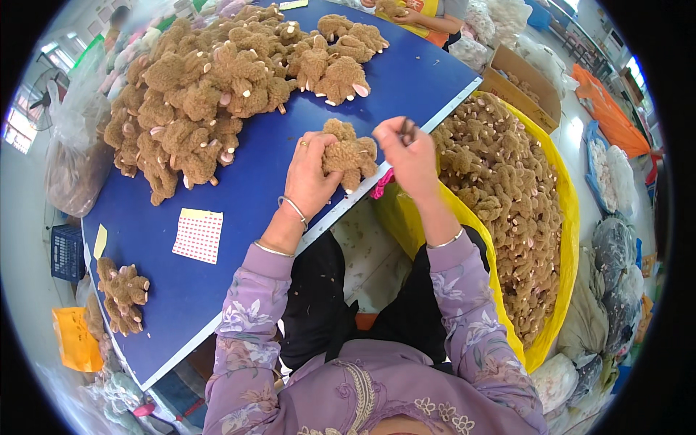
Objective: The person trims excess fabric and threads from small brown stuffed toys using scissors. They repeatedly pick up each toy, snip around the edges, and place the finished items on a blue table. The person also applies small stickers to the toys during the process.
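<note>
A small curly brown plush toy point(349, 156) lies by the table's near edge, gripped by my left hand point(310, 170) around its left side. Just right of the toy, my right hand point(409, 156) is raised with its fingers closed. A small dark object point(407, 131) shows between those fingers, too blurred to name. Below that hand, a bunched pink piece of cloth point(382, 183) hangs at the table edge. A large heap of similar plush toys point(210, 87) covers the far left of the blue table point(275, 170).
On the right stands a yellow bag point(569, 239) full of plush toys, with a cardboard box point(525, 90) behind it. A sticker sheet point(198, 235) and more plush toys point(123, 293) lie on the table's left. Across the table, another person's hand point(406, 14) holds a toy.
</note>
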`<state>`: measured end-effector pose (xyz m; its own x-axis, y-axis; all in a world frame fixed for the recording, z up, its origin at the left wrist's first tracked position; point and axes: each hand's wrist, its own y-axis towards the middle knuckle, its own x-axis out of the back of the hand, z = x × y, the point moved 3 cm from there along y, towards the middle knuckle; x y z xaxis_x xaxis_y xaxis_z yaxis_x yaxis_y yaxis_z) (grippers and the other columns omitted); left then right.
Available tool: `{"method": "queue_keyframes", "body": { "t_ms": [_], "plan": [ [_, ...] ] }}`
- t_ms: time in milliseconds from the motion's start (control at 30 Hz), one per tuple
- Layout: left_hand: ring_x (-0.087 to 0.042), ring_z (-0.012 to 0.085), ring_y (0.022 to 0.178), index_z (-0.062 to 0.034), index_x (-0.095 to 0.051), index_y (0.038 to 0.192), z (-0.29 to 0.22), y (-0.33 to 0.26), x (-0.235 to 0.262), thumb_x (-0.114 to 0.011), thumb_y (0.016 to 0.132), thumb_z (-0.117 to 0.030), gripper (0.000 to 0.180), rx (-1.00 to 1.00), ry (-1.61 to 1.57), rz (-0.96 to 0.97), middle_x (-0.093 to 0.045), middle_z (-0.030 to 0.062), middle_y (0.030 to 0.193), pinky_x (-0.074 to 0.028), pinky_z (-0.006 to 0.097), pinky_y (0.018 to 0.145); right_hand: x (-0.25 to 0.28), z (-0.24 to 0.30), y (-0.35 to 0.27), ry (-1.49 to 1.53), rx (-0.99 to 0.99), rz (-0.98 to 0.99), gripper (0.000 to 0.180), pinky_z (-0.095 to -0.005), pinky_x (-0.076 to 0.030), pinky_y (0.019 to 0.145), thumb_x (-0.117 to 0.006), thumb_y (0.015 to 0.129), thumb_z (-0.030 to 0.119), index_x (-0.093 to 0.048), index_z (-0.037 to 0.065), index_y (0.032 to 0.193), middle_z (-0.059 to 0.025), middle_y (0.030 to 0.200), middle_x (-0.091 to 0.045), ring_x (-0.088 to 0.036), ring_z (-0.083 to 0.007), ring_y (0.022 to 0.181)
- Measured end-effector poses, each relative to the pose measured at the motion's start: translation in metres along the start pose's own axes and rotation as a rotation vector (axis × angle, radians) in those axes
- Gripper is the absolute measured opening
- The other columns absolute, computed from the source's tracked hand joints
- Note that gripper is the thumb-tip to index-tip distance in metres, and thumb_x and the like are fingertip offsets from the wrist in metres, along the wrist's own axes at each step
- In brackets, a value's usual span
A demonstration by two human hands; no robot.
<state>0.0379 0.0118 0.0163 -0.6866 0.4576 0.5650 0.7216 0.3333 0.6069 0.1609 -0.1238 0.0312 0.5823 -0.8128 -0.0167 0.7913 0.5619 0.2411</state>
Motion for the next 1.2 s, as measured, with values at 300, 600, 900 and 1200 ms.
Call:
{"method": "queue_keyframes", "body": {
  "t_ms": [300,600,900,1200],
  "plan": [
    [-0.053,0.0363,0.098,-0.0028,-0.049,0.107,0.003,0.001,-0.002,-0.068,0.064,0.003,0.048,0.096,-0.038,-0.034,-0.054,0.0162,0.103,-0.045,0.040,0.087,0.014,-0.020,0.000,-0.373,-0.043,0.332,0.047,-0.0371,-0.041,0.065,-0.041,0.098,0.042,-0.055,0.000,0.083,-0.0120,0.070,-0.053,-0.053,-0.0243,0.070],
    [-0.054,0.0361,0.098,-0.0034,-0.049,0.107,0.002,0.001,-0.001,-0.068,0.065,0.002,0.047,0.093,-0.042,-0.048,-0.055,0.0163,0.104,-0.045,0.040,0.087,0.000,-0.001,-0.006,-0.460,0.127,0.468,0.037,-0.0455,-0.041,0.066,-0.046,0.097,0.032,-0.051,-0.004,0.087,-0.0252,0.077,-0.056,-0.053,-0.0435,0.075],
    [-0.054,0.0361,0.098,-0.0035,-0.050,0.107,0.000,0.001,-0.003,-0.068,0.065,0.003,0.046,0.045,-0.049,-0.041,-0.055,0.0162,0.104,-0.045,0.040,0.088,-0.004,-0.006,-0.003,-0.434,0.180,0.356,0.035,-0.0411,-0.043,0.063,-0.046,0.097,0.031,-0.054,-0.002,0.088,-0.0184,0.073,-0.059,-0.057,-0.0354,0.068],
    [-0.059,0.0276,0.084,-0.0014,-0.051,0.108,-0.003,0.001,-0.004,-0.067,0.070,0.000,0.041,0.131,-0.273,-0.024,-0.057,0.0107,0.093,-0.049,0.034,0.075,-0.001,0.025,-0.013,-0.390,0.249,0.314,0.039,-0.0304,-0.047,0.075,-0.072,0.078,0.025,-0.055,0.001,0.104,-0.0081,0.088,-0.058,-0.058,-0.0216,0.081]
  ]
}}
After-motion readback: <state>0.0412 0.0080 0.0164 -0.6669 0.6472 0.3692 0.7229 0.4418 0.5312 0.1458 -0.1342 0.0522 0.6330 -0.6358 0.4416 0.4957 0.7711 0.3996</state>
